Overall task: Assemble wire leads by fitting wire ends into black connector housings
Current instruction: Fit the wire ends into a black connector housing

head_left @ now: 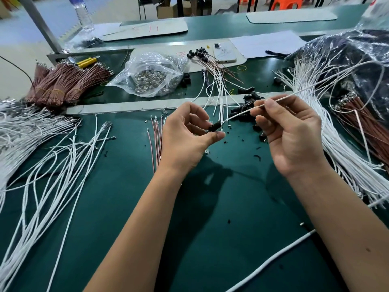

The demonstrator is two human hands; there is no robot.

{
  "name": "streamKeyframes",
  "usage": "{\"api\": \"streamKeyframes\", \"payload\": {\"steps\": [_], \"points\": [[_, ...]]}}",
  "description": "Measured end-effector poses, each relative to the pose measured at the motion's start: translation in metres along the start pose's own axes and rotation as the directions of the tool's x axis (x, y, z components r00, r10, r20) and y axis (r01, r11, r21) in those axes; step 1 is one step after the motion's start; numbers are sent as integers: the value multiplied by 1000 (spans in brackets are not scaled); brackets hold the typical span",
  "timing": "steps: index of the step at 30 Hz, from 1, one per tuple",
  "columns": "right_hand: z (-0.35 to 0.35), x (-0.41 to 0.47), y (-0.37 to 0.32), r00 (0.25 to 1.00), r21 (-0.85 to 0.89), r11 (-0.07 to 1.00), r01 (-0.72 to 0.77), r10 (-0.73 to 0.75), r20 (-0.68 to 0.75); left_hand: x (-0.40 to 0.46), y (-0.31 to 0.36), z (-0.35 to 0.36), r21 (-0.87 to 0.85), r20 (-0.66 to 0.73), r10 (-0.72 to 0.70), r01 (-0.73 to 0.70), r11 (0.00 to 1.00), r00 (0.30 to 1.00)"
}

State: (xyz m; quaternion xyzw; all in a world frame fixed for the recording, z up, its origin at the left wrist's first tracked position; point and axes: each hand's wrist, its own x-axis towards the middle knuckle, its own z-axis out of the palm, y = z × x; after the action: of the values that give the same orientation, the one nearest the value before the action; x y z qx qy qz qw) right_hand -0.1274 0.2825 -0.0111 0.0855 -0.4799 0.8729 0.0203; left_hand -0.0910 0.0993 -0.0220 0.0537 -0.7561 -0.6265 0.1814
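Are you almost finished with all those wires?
Not nearly. A few finished leads lie at the back. Right now the left hand holds a black housing while the right hand guides a white wire to it. Big bundles of white wires and loose housings still wait.

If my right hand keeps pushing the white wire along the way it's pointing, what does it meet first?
The black connector housing pinched in the left hand. The right hand aims the white wire down-left, and its tip sits right at the housing's end; whether it has already entered is too small to tell.
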Motion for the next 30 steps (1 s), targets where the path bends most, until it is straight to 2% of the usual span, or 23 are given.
{"api": "streamKeyframes", "payload": {"steps": [10,25,30], "points": [[1,-1,0,999,67,997,-36,38,-27,3,-5,-5,-20,2,-11,11,1000,1000],[3,-2,3,997,53,996,-76,78,-25,2,-2,-1,-27,5,20,-20,999,1000],[3,-2,4,986,54,986,-156,158,-52,1,-2,-1,12,-13,63,-63,998,998]]}}
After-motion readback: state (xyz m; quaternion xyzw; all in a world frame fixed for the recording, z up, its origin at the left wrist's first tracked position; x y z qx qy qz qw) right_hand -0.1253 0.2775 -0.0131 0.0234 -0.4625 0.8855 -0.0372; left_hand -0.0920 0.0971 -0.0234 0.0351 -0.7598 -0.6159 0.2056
